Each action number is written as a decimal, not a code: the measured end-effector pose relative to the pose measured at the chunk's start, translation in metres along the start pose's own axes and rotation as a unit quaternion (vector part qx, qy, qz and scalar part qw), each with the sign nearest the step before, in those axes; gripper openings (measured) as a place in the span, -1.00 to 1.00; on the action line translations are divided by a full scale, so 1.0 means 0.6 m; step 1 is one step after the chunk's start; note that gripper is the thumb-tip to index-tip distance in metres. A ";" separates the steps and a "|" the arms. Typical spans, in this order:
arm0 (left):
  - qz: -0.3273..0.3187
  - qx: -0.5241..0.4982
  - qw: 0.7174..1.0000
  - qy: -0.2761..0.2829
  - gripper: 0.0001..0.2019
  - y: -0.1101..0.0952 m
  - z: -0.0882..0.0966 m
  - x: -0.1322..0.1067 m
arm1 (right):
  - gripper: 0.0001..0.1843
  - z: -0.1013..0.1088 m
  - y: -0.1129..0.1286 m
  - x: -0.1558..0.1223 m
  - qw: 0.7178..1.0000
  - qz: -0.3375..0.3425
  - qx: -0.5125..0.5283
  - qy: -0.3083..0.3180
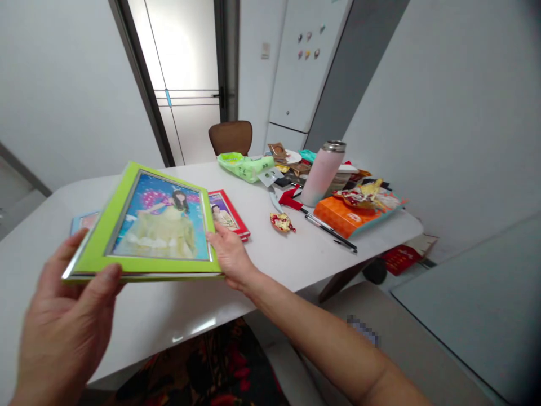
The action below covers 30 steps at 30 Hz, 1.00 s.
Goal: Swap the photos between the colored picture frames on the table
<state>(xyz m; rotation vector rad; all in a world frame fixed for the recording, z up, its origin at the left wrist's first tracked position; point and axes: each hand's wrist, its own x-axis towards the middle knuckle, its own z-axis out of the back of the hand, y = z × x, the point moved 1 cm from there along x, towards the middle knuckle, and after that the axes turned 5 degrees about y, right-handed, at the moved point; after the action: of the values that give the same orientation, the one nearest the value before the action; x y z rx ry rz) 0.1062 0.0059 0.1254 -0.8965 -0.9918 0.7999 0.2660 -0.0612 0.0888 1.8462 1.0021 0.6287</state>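
Note:
A green photo album [158,220] with a picture of a person in a pale yellow dress on its cover is held above the white table, tilted toward me. My left hand [71,316] grips its lower left corner, thumb on the front edge. On the opposite side, my right hand [232,256] has its thumb over the right edge and its other fingers mostly hidden beneath. Behind the album lies a red album [226,213] on the table, partly covered from view. A light blue item [83,221] shows only a corner at the left.
On the table [257,248] stand a pink bottle [322,176] and an orange box [353,215] with fruit peel on top. Pens [329,230], a piece of opened fruit [282,222] and a green packet [245,166] lie nearby. A brown chair [230,137] is at the far side.

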 end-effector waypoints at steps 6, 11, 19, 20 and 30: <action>-0.006 -0.067 0.991 0.117 -0.38 0.003 -0.068 0.015 | -0.59 0.065 0.077 0.064 0.974 0.021 -0.224 -0.004; -0.017 0.023 0.988 0.152 -0.46 0.069 -0.131 0.068 | -0.58 0.111 0.078 0.143 0.940 0.037 -0.337 -0.035; -0.008 0.132 0.974 0.185 -0.54 0.126 -0.156 0.047 | -0.58 0.168 0.008 0.172 0.849 0.029 -0.517 -0.099; -0.016 0.148 0.971 0.188 -0.55 0.130 -0.149 0.049 | -0.58 0.170 0.008 0.173 0.840 0.028 -0.533 -0.100; -0.006 0.380 0.911 0.159 -0.68 0.203 0.055 0.146 | -0.62 -0.004 -0.002 0.074 0.806 0.181 -0.560 0.055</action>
<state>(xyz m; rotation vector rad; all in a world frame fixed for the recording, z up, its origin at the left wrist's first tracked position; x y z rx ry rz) 0.0869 0.1409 0.0550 -0.3188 -0.3334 0.8986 0.2875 -0.0225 0.0896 0.9006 0.1653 1.2321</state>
